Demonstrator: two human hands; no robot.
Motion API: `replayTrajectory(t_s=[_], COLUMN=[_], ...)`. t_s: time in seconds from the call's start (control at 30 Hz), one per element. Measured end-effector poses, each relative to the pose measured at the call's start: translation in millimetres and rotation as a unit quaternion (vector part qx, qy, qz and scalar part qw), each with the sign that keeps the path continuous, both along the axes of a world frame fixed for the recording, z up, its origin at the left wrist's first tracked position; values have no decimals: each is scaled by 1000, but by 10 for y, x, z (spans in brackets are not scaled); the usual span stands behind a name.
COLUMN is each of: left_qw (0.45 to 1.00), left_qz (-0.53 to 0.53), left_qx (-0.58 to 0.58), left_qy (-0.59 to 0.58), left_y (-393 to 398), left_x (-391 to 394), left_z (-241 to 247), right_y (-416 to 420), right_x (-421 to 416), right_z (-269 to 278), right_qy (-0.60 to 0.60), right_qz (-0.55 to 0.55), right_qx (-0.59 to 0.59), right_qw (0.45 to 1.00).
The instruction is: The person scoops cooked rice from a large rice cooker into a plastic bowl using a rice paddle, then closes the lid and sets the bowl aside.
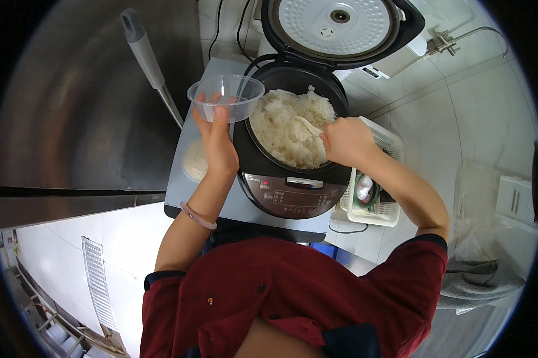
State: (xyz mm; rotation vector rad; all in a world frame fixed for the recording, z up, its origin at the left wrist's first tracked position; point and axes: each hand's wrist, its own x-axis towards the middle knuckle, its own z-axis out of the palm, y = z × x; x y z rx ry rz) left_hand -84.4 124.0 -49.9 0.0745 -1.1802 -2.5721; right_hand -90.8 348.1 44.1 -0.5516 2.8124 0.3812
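My left hand (216,134) holds a clear round plastic bowl (246,109) from below, beside the left rim of a rice cooker (296,197). No rice shows in this bowl. The cooker's pot is filled with cooked white rice (278,129). My right hand (347,141) grips a white rice paddle (308,125), whose blade is partly in the rice. Behind the pot the cooker lid (336,33) stands raised. A round container of rice (195,160) sits on the grey stand (184,188) near my left wrist, partly hidden by it.
To the cooker's right stands a white plastic basket (396,179) with small items inside. A grey-handled tool (146,56) rises at the left, against a large metal surface (72,112). A grey towel (479,284) hangs at the lower right. Black cables (217,27) run down the tiled wall.
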Motion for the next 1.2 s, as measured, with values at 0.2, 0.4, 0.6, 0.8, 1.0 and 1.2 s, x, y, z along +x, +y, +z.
replayTrajectory(t_s=[0.2, 0.4, 0.6, 0.8, 1.0, 1.2], left_qw=[999, 999, 996, 976, 934, 919], left_qz=[1, -1, -9, -59, -133, -183], left_qx=[-33, -11, -33, -196, -332, -349], left_qy=[31, 39, 86, 76, 10, 8], left_y=[6, 5, -161, -447, -422, -194], left_x=[52, 55, 86, 127, 120, 123], left_z=[43, 73, 121, 308, 459, 578], right_y=[187, 178, 505, 665, 749, 749], right_x=[-55, -351, -311, -117, -107, -71], right_z=[-1, -253, -163, -80, 209, 605], right_qy=[-145, -271, -305, -293, -259, -228], right_qz=[-82, -197, -230, -315, -337, -343], right_qx=[-138, -258, -325, -431, -418, -438], right_qw=[976, 906, 865, 793, 803, 799])
